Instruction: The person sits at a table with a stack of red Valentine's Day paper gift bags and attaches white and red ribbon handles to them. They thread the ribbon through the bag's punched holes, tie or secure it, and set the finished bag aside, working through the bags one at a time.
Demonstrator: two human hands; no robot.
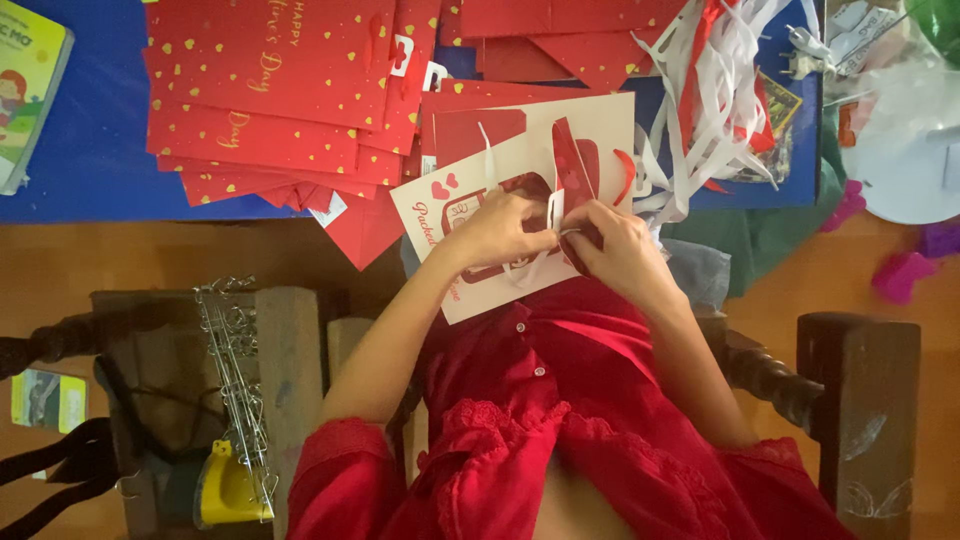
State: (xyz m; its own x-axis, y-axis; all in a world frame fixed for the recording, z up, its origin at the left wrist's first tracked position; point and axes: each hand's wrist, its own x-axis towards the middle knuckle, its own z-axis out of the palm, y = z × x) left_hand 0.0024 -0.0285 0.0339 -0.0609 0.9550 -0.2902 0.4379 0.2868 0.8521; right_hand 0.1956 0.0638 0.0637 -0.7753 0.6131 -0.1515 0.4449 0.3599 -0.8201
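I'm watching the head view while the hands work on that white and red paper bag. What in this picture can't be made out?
- Fingertips of left hand and right hand: curled together, so each grip is unclear.
- White ribbon end: hidden between the fingers.
- Paper bag lower part: covered by both hands.
- Stack of red bags: cut by the top edge.
- Book: cut by the left edge.
- White ribbon pile: tangled, strands uncountable.

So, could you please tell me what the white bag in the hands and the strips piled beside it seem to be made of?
The white bag looks like stiff matte paper or card: flat panels, crisp edges, printed red hearts. The strips look like thin ribbon, white and red, probably satin or plastic: they curl and tangle loosely. Both hands, left hand and right hand, pinch one.
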